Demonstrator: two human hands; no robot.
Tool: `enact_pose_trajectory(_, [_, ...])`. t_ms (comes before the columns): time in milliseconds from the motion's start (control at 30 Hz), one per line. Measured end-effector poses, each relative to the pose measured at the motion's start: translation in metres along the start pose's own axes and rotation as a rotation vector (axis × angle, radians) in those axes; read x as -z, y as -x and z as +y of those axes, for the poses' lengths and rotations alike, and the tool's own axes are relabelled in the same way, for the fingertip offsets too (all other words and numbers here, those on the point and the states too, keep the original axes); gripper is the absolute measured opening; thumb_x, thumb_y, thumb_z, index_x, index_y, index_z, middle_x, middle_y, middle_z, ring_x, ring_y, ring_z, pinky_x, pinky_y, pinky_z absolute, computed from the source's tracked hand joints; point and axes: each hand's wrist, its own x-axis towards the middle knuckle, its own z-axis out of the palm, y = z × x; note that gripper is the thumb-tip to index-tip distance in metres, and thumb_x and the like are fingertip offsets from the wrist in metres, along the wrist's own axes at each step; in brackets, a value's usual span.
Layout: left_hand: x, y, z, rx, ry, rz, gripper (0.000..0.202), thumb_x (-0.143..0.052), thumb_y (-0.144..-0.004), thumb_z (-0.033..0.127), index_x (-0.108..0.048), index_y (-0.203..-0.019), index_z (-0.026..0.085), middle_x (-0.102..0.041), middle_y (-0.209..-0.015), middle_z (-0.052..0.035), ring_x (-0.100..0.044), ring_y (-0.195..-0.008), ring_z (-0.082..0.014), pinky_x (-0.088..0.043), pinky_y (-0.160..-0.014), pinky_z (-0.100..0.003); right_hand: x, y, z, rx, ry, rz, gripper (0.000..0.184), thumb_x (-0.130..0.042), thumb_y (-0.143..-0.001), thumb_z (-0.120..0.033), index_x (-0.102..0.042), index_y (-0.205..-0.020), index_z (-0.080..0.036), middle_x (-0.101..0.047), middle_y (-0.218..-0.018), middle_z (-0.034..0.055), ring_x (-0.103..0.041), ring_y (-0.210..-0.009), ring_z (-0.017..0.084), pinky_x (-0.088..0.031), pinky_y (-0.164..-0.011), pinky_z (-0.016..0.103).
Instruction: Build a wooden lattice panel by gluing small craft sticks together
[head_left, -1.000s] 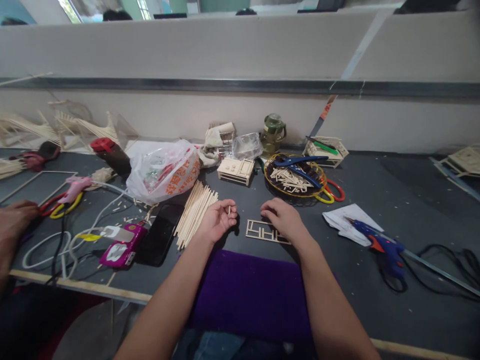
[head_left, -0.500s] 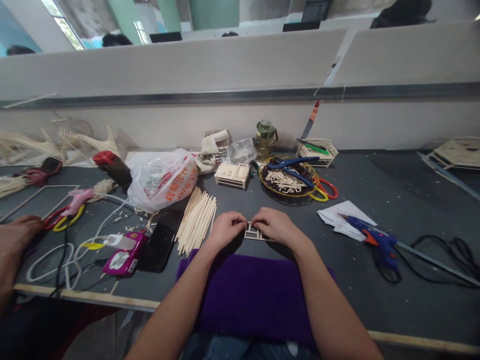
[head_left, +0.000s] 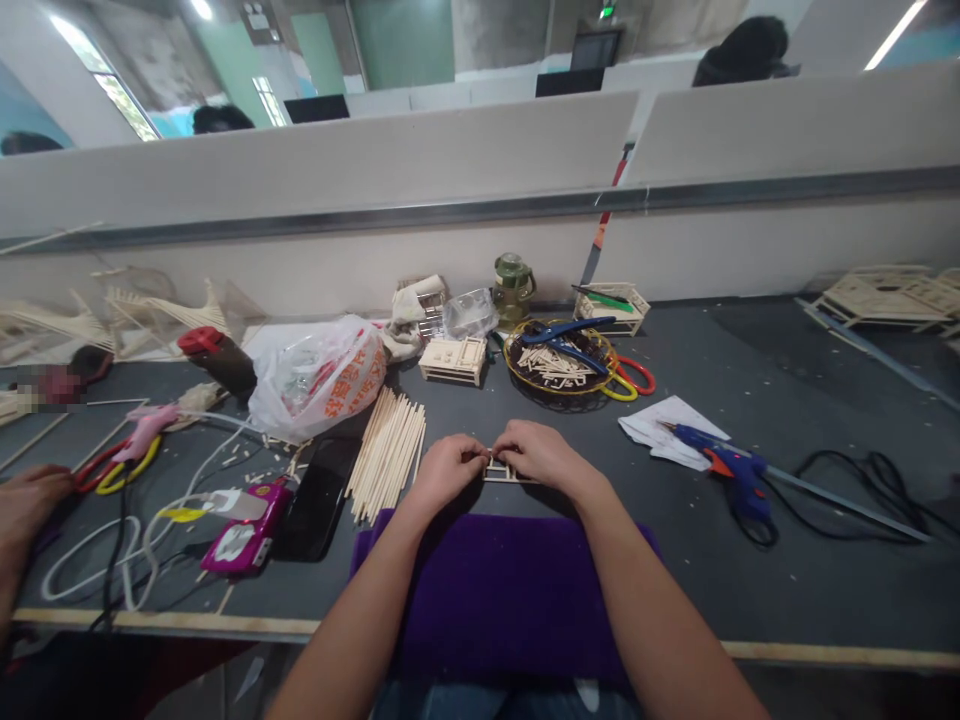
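The small stick frame point(head_left: 504, 480) lies flat on the worktop point(head_left: 712, 350), just beyond the purple cloth point(head_left: 510, 590), its left end between the fingertips of both hands and its right part hidden under the right hand point(head_left: 544, 458). Both have curled fingers, the tips drawn close together at the frame – whether either grips it or a loose piece, I cannot tell. A second ago the left hand point(head_left: 450, 470) was palm up, apart from the frame, with a short stick; now it is turned down beside it.
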Motion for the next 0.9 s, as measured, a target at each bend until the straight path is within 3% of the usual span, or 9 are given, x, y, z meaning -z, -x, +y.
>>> enact_pose_trajectory(133, [-0.002, 0.002, 0.008, 0.019, -0.061, 0.021, 0.017, -0.058, -0.083, 0.03, -0.072, -0.078, 0.021, -0.07, -0.077, -0.0032, -0.059, -0.073, -0.0179, -0.035, -0.065, -0.026, 0.007, 0.0, 0.001, -0.059, -0.012, 0.098, 0.02, -0.055, -0.084, -0.017, -0.074, -0.087, -0.025, -0.067, -0.086, 0.0017, -0.059, -0.081, 0.014, -0.037, -0.068, 0.023])
enact_pose_trajectory(300, [-0.011, 0.004, 0.023, 0.057, -0.31, 0.074, 0.019, -0.057, -0.087, 0.037, -0.067, -0.083, 0.021, -0.069, -0.086, -0.0052, -0.061, -0.079, -0.0196, -0.032, -0.066, -0.026, 0.026, 0.017, 0.003, -0.194, 0.002, 0.311, 0.02, -0.049, -0.089, -0.022, -0.069, -0.091, -0.022, -0.065, -0.092, 0.0028, -0.059, -0.088, 0.015, -0.04, -0.075, 0.024])
enact_pose_trajectory(433, [-0.016, 0.004, 0.027, 0.079, -0.41, 0.065, 0.019, -0.053, -0.09, 0.035, -0.063, -0.084, 0.02, -0.068, -0.09, -0.0062, -0.061, -0.082, -0.0199, -0.033, -0.068, -0.026, 0.039, 0.062, 0.01, -0.373, 0.036, 0.532, 0.024, -0.043, -0.092, -0.026, -0.066, -0.093, -0.021, -0.065, -0.094, 0.0055, -0.059, -0.089, 0.018, -0.041, -0.078, 0.028])
enact_pose_trajectory(567, [-0.018, 0.004, 0.03, 0.112, -0.445, 0.072, 0.02, -0.05, -0.091, 0.033, -0.063, -0.084, 0.02, -0.068, -0.092, -0.0077, -0.062, -0.083, -0.0205, -0.034, -0.07, -0.027, 0.051, 0.125, 0.031, -0.687, 0.229, 0.712, 0.028, -0.041, -0.091, -0.031, -0.067, -0.095, -0.02, -0.066, -0.093, 0.0089, -0.06, -0.085, 0.022, -0.042, -0.073, 0.032])
enact_pose_trajectory(633, [-0.02, 0.004, 0.032, 0.124, -0.457, 0.075, 0.02, -0.049, -0.091, 0.032, -0.063, -0.085, 0.019, -0.068, -0.092, -0.0092, -0.062, -0.083, -0.0213, -0.035, -0.07, -0.028, 0.059, 0.154, 0.047, -0.888, 0.381, 0.687, 0.033, -0.04, -0.091, -0.038, -0.068, -0.096, -0.02, -0.066, -0.092, 0.0125, -0.061, -0.083, 0.026, -0.041, -0.066, 0.035])
enact_pose_trajectory(733, [-0.022, 0.002, 0.033, 0.129, -0.464, 0.085, 0.019, -0.049, -0.09, 0.029, -0.063, -0.083, 0.018, -0.068, -0.091, -0.0105, -0.062, -0.082, -0.0219, -0.034, -0.07, -0.029, 0.07, 0.185, 0.074, -1.118, 0.408, 0.612, 0.047, -0.037, -0.09, -0.053, -0.07, -0.096, -0.02, -0.065, -0.087, 0.0169, -0.062, -0.075, 0.03, -0.038, -0.057, 0.037])
enact_pose_trajectory(800, [-0.023, 0.002, 0.031, 0.128, -0.448, 0.099, 0.018, -0.049, -0.089, 0.027, -0.064, -0.081, 0.018, -0.068, -0.089, -0.0098, -0.062, -0.08, -0.0215, -0.034, -0.069, -0.029, 0.074, 0.195, 0.091, -1.183, 0.309, 0.544, 0.053, -0.037, -0.088, -0.061, -0.071, -0.086, -0.02, -0.064, -0.08, 0.019, -0.062, -0.068, 0.029, -0.038, -0.056, 0.04])
enact_pose_trajectory(900, [-0.022, 0.001, 0.028, 0.105, -0.385, 0.123, 0.017, -0.05, -0.086, 0.025, -0.064, -0.078, 0.019, -0.068, -0.085, -0.008, -0.061, -0.077, -0.0204, -0.032, -0.066, -0.028, 0.072, 0.199, 0.111, -1.158, 0.155, 0.502, 0.054, -0.042, -0.084, -0.063, -0.07, -0.068, -0.019, -0.062, -0.07, 0.0227, -0.061, -0.06, 0.029, -0.037, -0.054, 0.044])
